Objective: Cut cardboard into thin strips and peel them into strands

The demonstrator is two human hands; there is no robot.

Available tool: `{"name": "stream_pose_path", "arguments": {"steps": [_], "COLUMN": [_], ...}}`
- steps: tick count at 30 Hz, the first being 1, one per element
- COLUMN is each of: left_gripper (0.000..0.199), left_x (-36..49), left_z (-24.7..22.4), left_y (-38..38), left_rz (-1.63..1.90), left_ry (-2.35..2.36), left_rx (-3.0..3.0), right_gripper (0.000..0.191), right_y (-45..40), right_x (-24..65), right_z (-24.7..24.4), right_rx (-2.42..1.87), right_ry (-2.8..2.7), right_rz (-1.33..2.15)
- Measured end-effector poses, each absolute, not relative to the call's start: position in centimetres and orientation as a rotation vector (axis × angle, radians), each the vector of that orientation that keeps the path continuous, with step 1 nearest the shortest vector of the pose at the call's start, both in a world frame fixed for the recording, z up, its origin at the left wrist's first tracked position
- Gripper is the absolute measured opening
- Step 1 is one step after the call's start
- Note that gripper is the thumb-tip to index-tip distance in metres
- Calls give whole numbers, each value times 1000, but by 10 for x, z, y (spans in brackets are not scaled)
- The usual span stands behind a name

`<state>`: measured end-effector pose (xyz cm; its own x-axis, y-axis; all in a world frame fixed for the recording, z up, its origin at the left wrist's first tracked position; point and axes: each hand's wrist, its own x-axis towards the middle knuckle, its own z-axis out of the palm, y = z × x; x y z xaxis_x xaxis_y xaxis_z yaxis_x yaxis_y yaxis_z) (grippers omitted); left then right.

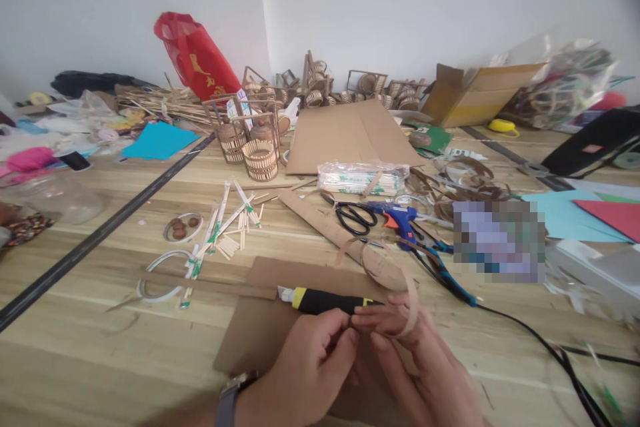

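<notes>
Left of cutter (pixel 327 301): open surface (pixel 125 353), ring (pixel 165 230) round beads (pixel 179 231). Left hand (pixel 317 350), right hand (pixel 423 343) curled at strip (pixel 412 310); grip unclear.

Tabletop (pixel 60 360), showing as smooth, pale-grained wood, is carrying a soft sheen, while the cardboard sheet (pixel 240 340) and large cardboard panel (pixel 345 137) are presenting matt brown paperboard, and the thin curled strip (pixel 412 307) is looking matt and papery. Cutter (pixel 325 301) is pairing a dull black grip and yellow plastic with a metal blade; glue gun (pixel 403 220) is displaying smooth blue plastic, and the scissors (pixel 356 217) are bearing black plastic handles. Stick pack (pixel 363 179) is gleaming in glossy, crinkled clear film, the small tub (pixel 261 160) is exhibiting ribbed wooden slats, and the red bag (pixel 197 60) is appearing cloth-like.
</notes>
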<state>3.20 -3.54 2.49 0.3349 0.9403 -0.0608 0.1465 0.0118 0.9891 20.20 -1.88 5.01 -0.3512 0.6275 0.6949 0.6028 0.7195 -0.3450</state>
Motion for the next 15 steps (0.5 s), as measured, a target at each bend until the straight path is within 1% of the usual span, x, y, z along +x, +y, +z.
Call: {"name": "stream_pose_path", "arguments": {"steps": [4,7,8,10,13,14,15], "left_gripper": [36,37,37,39,42,43,44], "left_x": [32,32,32,32,31,31,31], "left_z": [25,27,28,32,35,35,35], "left_y": [-34,-33,-33,-34,-36,-36,-37], "left_rz": [859,860,858,840,786,772,766], "left_ry": [1040,1016,1010,995,944,929,918], "left_rx": [1402,1396,1402,1422,1459,1467,1470], "right_gripper": [12,11,10,10,22,24,26], "right_y": [-20,-21,-21,-21,-20,-19,-18], "right_x": [204,206,207,207,205,204,204], "right_z": [49,44,42,39,38,39,40], "right_rx": [-956,-1004,-1026,-1060,-1040,-1021,-1005], "right_ry": [-2016,-1960,-1929,-1825,-1527,-1457,-1425], "right_rz": [102,246,336,623,1114,1207,1228]}}
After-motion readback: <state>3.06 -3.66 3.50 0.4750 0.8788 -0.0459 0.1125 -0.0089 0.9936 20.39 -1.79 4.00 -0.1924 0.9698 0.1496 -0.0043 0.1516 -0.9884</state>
